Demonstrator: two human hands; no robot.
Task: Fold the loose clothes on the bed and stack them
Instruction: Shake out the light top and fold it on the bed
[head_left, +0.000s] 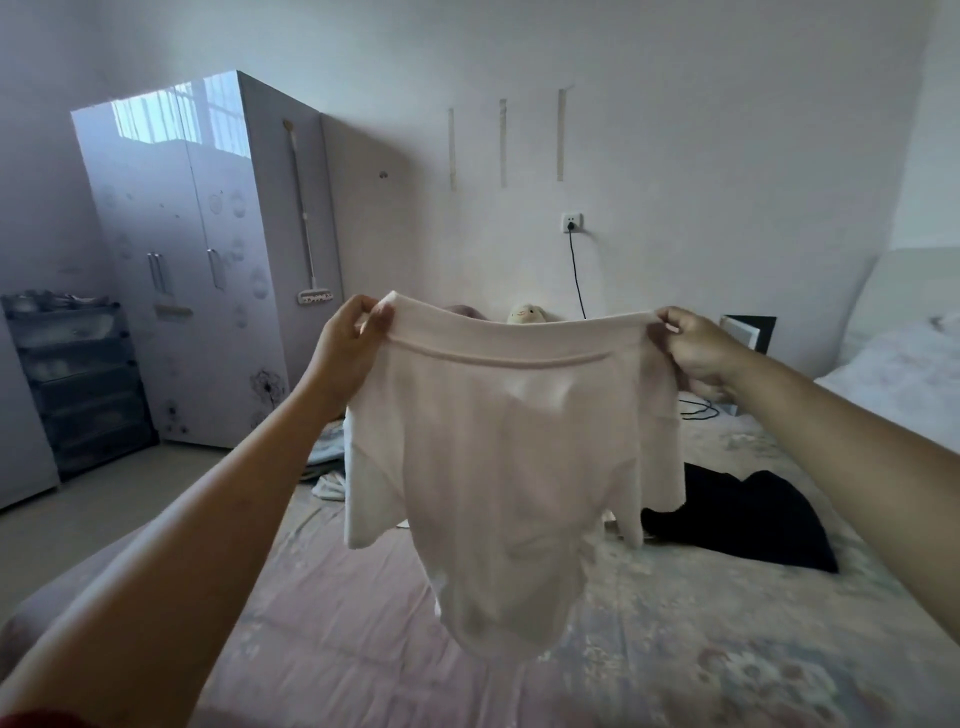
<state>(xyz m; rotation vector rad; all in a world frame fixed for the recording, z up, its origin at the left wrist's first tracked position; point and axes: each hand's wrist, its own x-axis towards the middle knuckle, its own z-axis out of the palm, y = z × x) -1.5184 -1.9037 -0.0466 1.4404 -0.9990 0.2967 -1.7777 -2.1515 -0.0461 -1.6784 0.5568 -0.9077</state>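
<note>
A white garment (498, 457) hangs in the air above the bed (675, 649), spread out by its banded top edge. My left hand (348, 345) pinches the left corner of that band. My right hand (696, 343) pinches the right corner. The cloth droops below in loose folds and hides part of the bed behind it. A black garment (748, 519) lies crumpled on the bed to the right. More light clothes (327, 467) lie in a small heap at the bed's far left.
A white wardrobe (197, 260) stands at the left with a dark drawer unit (78, 384) beside it. A plush toy (524, 313) sits by the far wall. White bedding (909, 374) lies at the right. A black cable (576, 275) hangs from a wall socket.
</note>
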